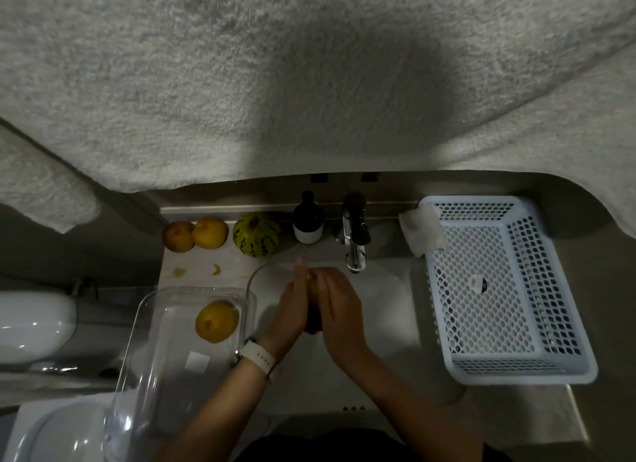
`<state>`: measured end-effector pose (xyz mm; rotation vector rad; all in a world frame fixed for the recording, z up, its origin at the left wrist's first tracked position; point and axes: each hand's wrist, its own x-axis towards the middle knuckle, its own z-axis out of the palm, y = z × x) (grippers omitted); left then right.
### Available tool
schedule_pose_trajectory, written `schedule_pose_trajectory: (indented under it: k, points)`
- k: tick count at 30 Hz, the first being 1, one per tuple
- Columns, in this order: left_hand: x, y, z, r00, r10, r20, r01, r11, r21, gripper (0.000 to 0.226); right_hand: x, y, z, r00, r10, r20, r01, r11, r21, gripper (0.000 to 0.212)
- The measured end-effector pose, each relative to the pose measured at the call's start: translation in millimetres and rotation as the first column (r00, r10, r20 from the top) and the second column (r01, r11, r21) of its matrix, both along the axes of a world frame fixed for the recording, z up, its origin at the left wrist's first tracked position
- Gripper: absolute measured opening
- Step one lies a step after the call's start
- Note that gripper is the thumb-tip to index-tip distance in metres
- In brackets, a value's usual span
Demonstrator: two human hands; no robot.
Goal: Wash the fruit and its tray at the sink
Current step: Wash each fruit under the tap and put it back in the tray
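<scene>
A fruit [312, 318] is held over the sink [385, 289], pressed between the left hand [292, 306] and the right hand [339, 306]; the fingers [330, 282] of both are laid nearly straight along it, and little of it can be seen between the palms. Its long axis cannot be told. Left of the sink, a clear tray [148, 341] is set on the worktop [199, 265] with its long side running toward the person; one yellow fruit [216, 321] lies in its far end, and a white label [197, 361], unreadable, is seen on its floor. Behind the tray, two more round fruits [194, 235] and a striped melon [256, 235] are lined against the wall. A dark bottle [307, 222] with a blank pale label stands between melon and tap [354, 236]. Right of the sink, a white basket [499, 289] bears a small sticker [478, 284], too blurred to read. A white watch [258, 355] is worn on the left wrist.
</scene>
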<state>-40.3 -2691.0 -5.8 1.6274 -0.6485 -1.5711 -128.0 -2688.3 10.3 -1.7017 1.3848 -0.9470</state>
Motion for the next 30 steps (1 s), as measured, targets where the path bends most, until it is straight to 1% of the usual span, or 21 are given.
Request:
schedule_pose_trajectory:
  k: [2,3,5,6,7,8,9,10,12,13,14,15,17,19,21,22,23,25,27,29,30]
  points:
    - [4.8,-3.4,-2.4,0.99,-0.025,-0.138,0.038,0.994,0.098,0.069,-6.5,-1.0,-6.2,0.952,0.064,-0.298,-0.157,0.942,-0.296,0.054]
    - [5.0,-3.1,-4.7,0.987,-0.012,-0.162,0.032,0.992,0.125,0.065,-10.4,-2.7,-8.3,0.921,0.06,-0.384,-0.212,0.906,-0.367,0.062]
    - [0.5,-4.6,-7.1,0.982,0.035,-0.183,-0.002,0.985,0.175,0.058,-13.9,-5.3,-12.4,0.914,0.07,-0.401,-0.221,0.912,-0.345,0.068]
    - [-2.6,-3.7,-7.7,0.996,0.018,-0.082,-0.006,0.99,0.141,0.054,-11.8,-5.0,-12.3,0.935,0.06,-0.35,-0.162,0.949,-0.272,0.066]
    - [-4.6,-1.0,-6.4,0.987,-0.087,0.134,0.084,0.996,0.028,0.048,-7.8,-4.1,-11.8,0.963,0.02,-0.268,-0.065,0.985,-0.159,0.061]
    - [-4.2,2.7,-1.6,0.885,-0.163,0.436,0.23,0.968,-0.104,0.036,-3.4,-3.5,-11.3,0.981,-0.039,-0.191,0.037,0.999,-0.016,0.053]
    - [-3.0,5.1,-2.1,0.713,-0.161,0.683,0.39,0.9,-0.196,0.026,-0.8,-4.7,-10.4,0.981,-0.122,-0.15,0.139,0.985,0.105,0.044]
    - [-2.1,7.9,-4.0,0.531,-0.155,0.833,0.577,0.786,-0.222,0.027,0.6,-9.5,-11.9,0.973,-0.197,-0.121,0.221,0.947,0.231,0.037]
    - [-3.2,8.4,4.7,0.313,-0.246,0.917,0.748,0.658,-0.079,0.04,-0.8,-22.3,-8.1,0.947,-0.32,-0.03,0.285,0.791,0.541,0.026]
    - [-2.5,7.1,4.4,0.239,-0.261,0.935,0.757,0.654,-0.011,0.045,-2.7,-28.2,-4.2,0.936,-0.352,0.022,0.246,0.695,0.676,0.024]
    - [-1.8,6.8,6.2,0.222,-0.301,0.927,0.74,0.671,0.041,0.046,-5.7,-32.3,-2.5,0.946,-0.323,0.021,0.2,0.633,0.748,0.025]
    - [-1.9,7.0,7.4,0.24,-0.292,0.926,0.727,0.686,0.028,0.046,-6.0,-34.0,-1.0,0.979,-0.2,-0.035,0.155,0.625,0.765,0.028]
    - [-5.1,10.2,10.1,0.357,-0.272,0.894,0.726,0.682,-0.083,0.04,-0.7,-30.2,2.2,0.962,-0.085,-0.26,0.233,0.753,0.616,0.028]
    - [-6.3,6.3,3.4,0.447,-0.262,0.855,0.667,0.735,-0.124,0.037,4.0,-20.4,7.2,0.954,-0.12,-0.273,0.219,0.904,0.368,0.028]
    - [-5.7,-4.9,2.6,0.521,-0.348,0.779,0.625,0.777,-0.071,0.032,1.6,-15.2,6.2,0.959,-0.074,-0.273,0.134,0.969,0.208,0.025]
    - [-3.9,-6.9,0.2,0.621,-0.412,0.667,0.572,0.82,-0.026,0.026,-0.5,-13.6,4.4,0.952,-0.005,-0.306,0.055,0.986,0.156,0.022]
    - [-2.2,-7.8,2.6,0.783,-0.409,0.468,0.463,0.887,0.001,0.018,-3.8,-12.1,4.3,0.946,0.051,-0.321,-0.026,0.996,0.082,0.021]
    - [-2.4,-4.1,5.7,0.954,-0.28,0.111,0.276,0.96,0.047,0.024,-8.6,-11.1,5.8,0.92,0.105,-0.378,-0.138,0.989,-0.061,0.026]
    - [2.4,-0.5,2.4,0.98,-0.198,0.008,0.196,0.975,0.109,0.03,-11.6,-9.1,-0.7,0.898,0.074,-0.435,-0.209,0.939,-0.272,0.033]
    - [2.4,-2.5,6.8,0.898,-0.361,0.253,0.355,0.932,0.069,0.028,-11.7,-6.7,-9.0,0.923,0.022,-0.384,-0.151,0.939,-0.309,0.036]
    - [1.9,-4.6,8.0,0.806,-0.423,0.415,0.455,0.89,0.023,0.022,-9.7,-6.1,-10.5,0.956,-0.022,-0.292,-0.052,0.969,-0.242,0.037]
